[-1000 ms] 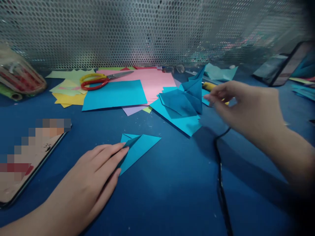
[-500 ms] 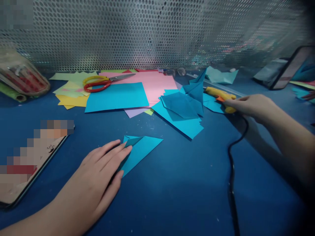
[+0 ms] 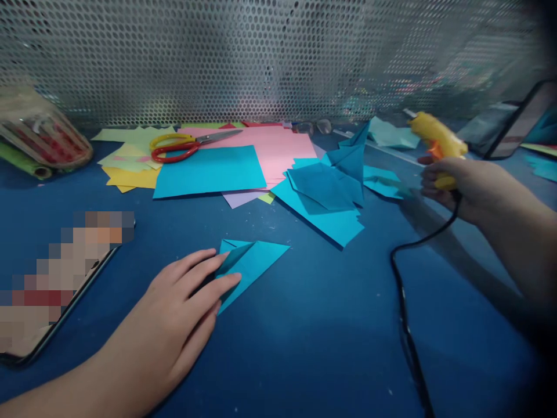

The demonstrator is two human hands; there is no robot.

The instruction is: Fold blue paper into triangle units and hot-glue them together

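Note:
My left hand [image 3: 176, 313] lies flat with fingers stretched out, pressing the left part of a folded light-blue paper triangle [image 3: 255, 264] on the blue table. My right hand [image 3: 470, 186] is wrapped round the handle of a yellow glue gun [image 3: 435, 139] with an orange trigger, held up off the table at the right. Its black cord [image 3: 404, 302] trails down toward the near edge. A pile of blue folded papers [image 3: 331, 191] lies between the two hands, farther back.
Red-and-yellow scissors [image 3: 178, 145] rest on pink, yellow and blue sheets [image 3: 209, 168] at the back. A phone [image 3: 52, 290] lies at the left, a plastic packet [image 3: 39, 133] at far left. A perforated metal screen [image 3: 261, 58] closes the back. Another screen device [image 3: 513, 122] leans at right.
My right hand reached the glue gun lying by the blue papers, gripped it and lifted it up to the right. The cord followed. My left hand stayed on the triangle.

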